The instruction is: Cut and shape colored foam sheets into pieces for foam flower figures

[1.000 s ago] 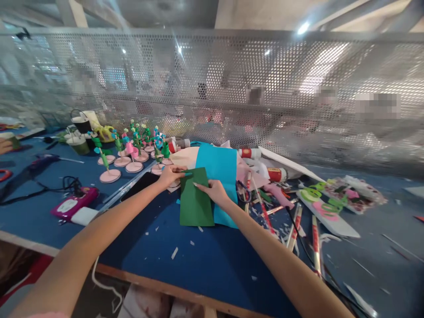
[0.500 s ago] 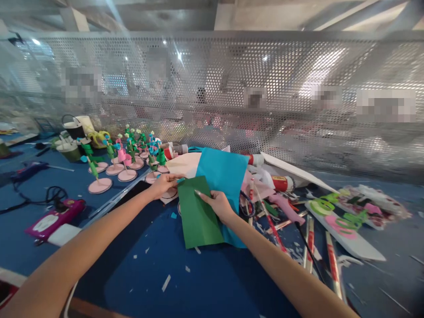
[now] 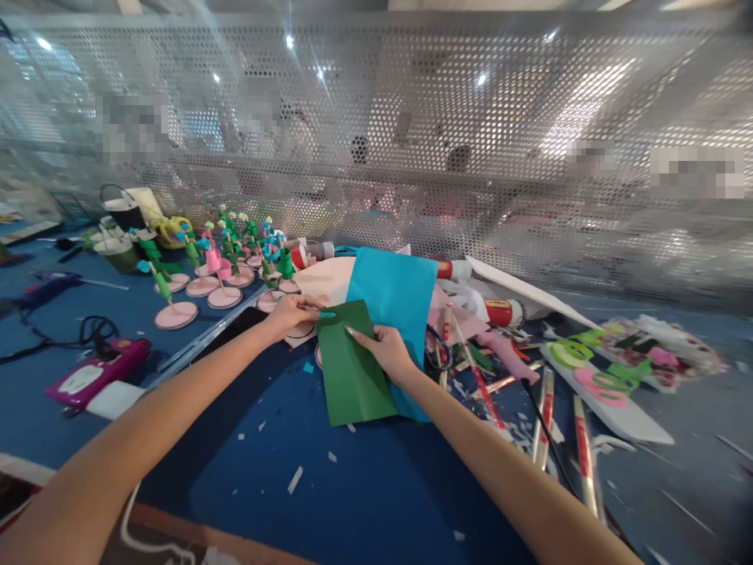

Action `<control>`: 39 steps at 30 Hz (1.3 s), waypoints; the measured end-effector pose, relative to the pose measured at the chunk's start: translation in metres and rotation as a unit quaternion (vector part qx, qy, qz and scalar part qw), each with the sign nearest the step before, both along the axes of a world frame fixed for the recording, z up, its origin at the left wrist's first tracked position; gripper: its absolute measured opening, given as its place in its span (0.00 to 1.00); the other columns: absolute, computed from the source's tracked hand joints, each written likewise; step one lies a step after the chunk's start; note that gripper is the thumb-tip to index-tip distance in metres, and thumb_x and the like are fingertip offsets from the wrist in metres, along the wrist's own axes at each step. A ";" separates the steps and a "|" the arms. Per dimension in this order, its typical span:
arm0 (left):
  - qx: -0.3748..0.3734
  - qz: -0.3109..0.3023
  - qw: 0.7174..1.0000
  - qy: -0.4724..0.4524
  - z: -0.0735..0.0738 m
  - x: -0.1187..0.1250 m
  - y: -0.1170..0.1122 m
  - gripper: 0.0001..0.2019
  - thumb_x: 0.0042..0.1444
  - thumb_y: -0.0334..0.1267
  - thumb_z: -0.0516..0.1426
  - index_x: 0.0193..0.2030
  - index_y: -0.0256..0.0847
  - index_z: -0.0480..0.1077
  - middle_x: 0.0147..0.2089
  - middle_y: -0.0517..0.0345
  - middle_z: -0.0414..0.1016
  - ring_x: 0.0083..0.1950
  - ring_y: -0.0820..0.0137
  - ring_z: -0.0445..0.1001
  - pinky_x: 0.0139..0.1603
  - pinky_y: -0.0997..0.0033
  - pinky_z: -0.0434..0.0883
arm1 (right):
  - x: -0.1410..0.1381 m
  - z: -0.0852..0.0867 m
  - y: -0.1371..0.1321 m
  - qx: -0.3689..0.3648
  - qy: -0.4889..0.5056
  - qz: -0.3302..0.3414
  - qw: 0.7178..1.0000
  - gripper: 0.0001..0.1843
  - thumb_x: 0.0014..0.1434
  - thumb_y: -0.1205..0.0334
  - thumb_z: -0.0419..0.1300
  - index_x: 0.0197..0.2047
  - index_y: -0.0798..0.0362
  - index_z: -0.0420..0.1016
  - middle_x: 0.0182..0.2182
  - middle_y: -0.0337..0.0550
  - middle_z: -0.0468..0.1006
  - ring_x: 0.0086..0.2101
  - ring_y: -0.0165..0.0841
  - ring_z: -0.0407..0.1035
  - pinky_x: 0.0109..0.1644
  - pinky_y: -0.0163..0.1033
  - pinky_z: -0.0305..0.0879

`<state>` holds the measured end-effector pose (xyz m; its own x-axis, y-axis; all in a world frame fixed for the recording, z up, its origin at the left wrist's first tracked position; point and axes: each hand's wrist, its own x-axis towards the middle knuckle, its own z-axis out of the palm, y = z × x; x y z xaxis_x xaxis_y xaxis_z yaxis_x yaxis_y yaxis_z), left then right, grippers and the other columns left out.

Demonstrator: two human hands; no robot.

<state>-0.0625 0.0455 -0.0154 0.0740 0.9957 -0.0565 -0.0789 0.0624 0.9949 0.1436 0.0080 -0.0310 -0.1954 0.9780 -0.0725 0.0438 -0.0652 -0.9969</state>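
Observation:
A dark green paper sheet (image 3: 351,384) is held up over the blue table in front of me. My left hand (image 3: 292,315) pinches it by its upper left corner, fingertips just overlapping the green. On its right edge, my right hand (image 3: 389,351) grips with the thumb across the front and the other fingers hidden behind. Directly behind the green sheet, a larger bright blue sheet (image 3: 393,294) shows above it and to its right. Whether the right fingers also hold the blue sheet cannot be seen.
Small paper flowers on round pink bases (image 3: 176,315) stand at the left, near a purple glue gun (image 3: 100,375). To the right lie paper scraps, red-and-clear sticks (image 3: 544,416) and a white board (image 3: 623,412) with paper curls. A perforated metal screen (image 3: 376,118) rises behind.
The view has tilted down slightly. My left fingertips now overlap the green sheet's corner a little more. My right hand keeps its hold on the right edge.

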 end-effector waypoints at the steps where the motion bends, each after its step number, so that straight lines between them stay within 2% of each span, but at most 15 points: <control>1: 0.006 0.003 1.000 0.010 -0.001 0.000 0.000 0.17 0.24 0.31 0.69 0.26 0.30 0.72 0.23 0.58 0.74 0.24 0.75 0.71 0.29 0.75 0.69 | 0.000 0.000 0.000 0.004 -0.001 0.001 1.000 0.25 0.32 0.40 0.67 0.24 0.54 0.72 0.24 0.45 0.79 0.25 0.37 0.73 0.30 0.41 0.70; 6: 0.028 0.008 0.998 0.057 -0.003 0.001 0.002 0.16 0.24 0.29 0.68 0.25 0.30 0.70 0.18 0.63 0.67 0.19 0.78 0.65 0.21 0.76 0.64 | -0.001 -0.002 0.001 0.022 -0.019 0.002 1.000 0.25 0.31 0.39 0.67 0.21 0.53 0.71 0.22 0.44 0.78 0.23 0.36 0.71 0.26 0.39 0.68; 11: 0.030 0.015 0.997 0.070 -0.002 0.002 0.002 0.19 0.20 0.29 0.69 0.23 0.32 0.68 0.16 0.67 0.64 0.18 0.81 0.62 0.17 0.81 0.62 | -0.001 -0.004 0.001 0.027 -0.012 0.011 1.000 0.24 0.34 0.40 0.66 0.23 0.53 0.71 0.24 0.44 0.78 0.24 0.35 0.71 0.26 0.39 0.68; 14: 0.020 0.011 0.998 0.066 0.000 0.004 0.003 0.20 0.20 0.29 0.69 0.23 0.31 0.67 0.17 0.67 0.65 0.18 0.81 0.63 0.17 0.80 0.63 | -0.002 -0.004 0.001 0.030 -0.018 0.019 0.999 0.26 0.32 0.38 0.66 0.23 0.53 0.71 0.23 0.43 0.77 0.24 0.34 0.70 0.26 0.38 0.67; 16: 0.002 0.007 0.998 0.069 0.001 0.004 0.002 0.19 0.23 0.28 0.69 0.24 0.32 0.66 0.17 0.67 0.64 0.18 0.80 0.64 0.18 0.79 0.66 | -0.002 -0.002 0.002 0.042 -0.038 0.023 0.998 0.27 0.31 0.36 0.65 0.21 0.53 0.69 0.20 0.41 0.74 0.21 0.31 0.67 0.23 0.36 0.63; 18: -0.014 0.005 0.997 0.080 0.004 0.004 0.001 0.18 0.26 0.26 0.68 0.24 0.32 0.65 0.16 0.68 0.63 0.17 0.80 0.65 0.19 0.78 0.67 | -0.002 0.003 0.003 0.068 -0.069 0.007 0.995 0.28 0.34 0.33 0.61 0.18 0.52 0.64 0.15 0.36 0.67 0.17 0.27 0.60 0.19 0.34 0.55; 20: -0.022 -0.007 0.995 0.096 0.007 0.005 -0.002 0.17 0.26 0.25 0.68 0.24 0.33 0.66 0.14 0.69 0.62 0.16 0.80 0.64 0.17 0.79 0.65 | 0.000 0.012 0.002 0.107 -0.102 -0.023 0.989 0.29 0.42 0.31 0.55 0.17 0.51 0.60 0.12 0.34 0.60 0.15 0.25 0.54 0.18 0.33 0.49; 21: -0.019 -0.020 0.994 0.107 0.010 0.007 -0.004 0.17 0.25 0.25 0.68 0.24 0.33 0.67 0.14 0.69 0.62 0.15 0.80 0.63 0.16 0.80 0.63 | 0.002 0.018 0.001 0.133 -0.119 -0.038 0.983 0.29 0.45 0.31 0.52 0.19 0.51 0.61 0.13 0.34 0.59 0.16 0.26 0.54 0.19 0.34 0.49; 23: -0.007 -0.059 0.990 0.131 0.016 0.011 -0.009 0.18 0.23 0.27 0.69 0.25 0.33 0.69 0.13 0.68 0.63 0.15 0.81 0.61 0.16 0.80 0.61 | 0.005 0.030 -0.001 0.199 -0.160 -0.049 0.966 0.26 0.49 0.34 0.51 0.24 0.52 0.65 0.17 0.37 0.65 0.20 0.28 0.60 0.23 0.34 0.54; 25: 0.009 -0.105 0.983 0.149 0.022 0.017 -0.017 0.19 0.23 0.29 0.69 0.27 0.33 0.71 0.13 0.68 0.65 0.15 0.80 0.62 0.16 0.80 0.60 | 0.008 0.042 -0.004 0.270 -0.220 -0.027 0.937 0.24 0.51 0.38 0.52 0.27 0.52 0.68 0.24 0.41 0.72 0.27 0.31 0.66 0.29 0.34 0.58; 27: 0.026 -0.147 0.977 0.152 0.028 0.024 -0.025 0.24 0.22 0.29 0.69 0.33 0.33 0.73 0.14 0.68 0.65 0.16 0.79 0.64 0.17 0.80 0.61 | 0.009 0.051 -0.008 0.312 -0.280 0.025 0.907 0.22 0.54 0.41 0.52 0.27 0.53 0.69 0.28 0.44 0.74 0.31 0.32 0.67 0.32 0.34 0.58; 31: 0.045 -0.208 0.964 0.161 0.035 0.036 -0.042 0.38 0.23 0.27 0.69 0.50 0.34 0.69 0.16 0.68 0.68 0.18 0.75 0.67 0.19 0.78 0.63 | 0.005 0.059 -0.015 0.321 -0.359 0.142 0.865 0.21 0.57 0.46 0.51 0.26 0.54 0.70 0.26 0.43 0.74 0.28 0.30 0.65 0.31 0.33 0.56; 35: 0.052 -0.227 0.957 0.174 0.036 0.040 -0.051 0.46 0.26 0.29 0.69 0.59 0.37 0.61 0.19 0.68 0.69 0.19 0.73 0.69 0.20 0.77 0.64 | 0.000 0.061 -0.021 0.295 -0.352 0.199 0.866 0.21 0.60 0.51 0.49 0.22 0.53 0.69 0.21 0.38 0.71 0.24 0.27 0.61 0.28 0.32 0.51; 39: 0.051 -0.226 0.957 0.176 0.035 0.039 -0.049 0.46 0.26 0.29 0.69 0.59 0.37 0.61 0.20 0.67 0.70 0.19 0.73 0.69 0.19 0.77 0.63 | -0.002 0.060 -0.023 0.322 -0.334 0.197 0.864 0.18 0.61 0.58 0.50 0.21 0.54 0.68 0.20 0.37 0.70 0.24 0.26 0.61 0.29 0.31 0.51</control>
